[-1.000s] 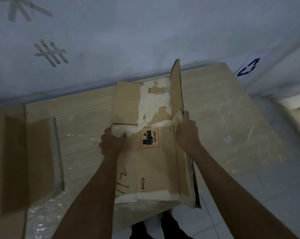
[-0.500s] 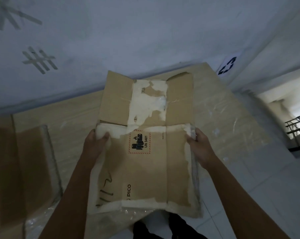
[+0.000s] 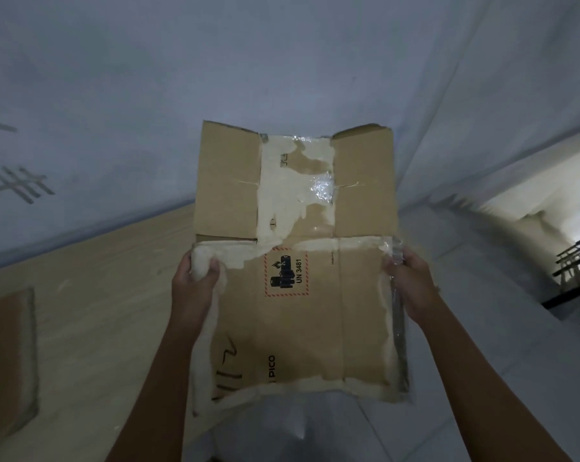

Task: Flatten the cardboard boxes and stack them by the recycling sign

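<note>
Second cardboard box [image 3: 7, 358] cut off left

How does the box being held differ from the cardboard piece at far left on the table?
The held box is up off the table, gripped by the left hand and right hand; the far-left cardboard lies on the table untouched. The held box bears pale torn tape, a red hazard label and PICO print; the far-left cardboard looks plain. Both are brown and flattened.
</note>
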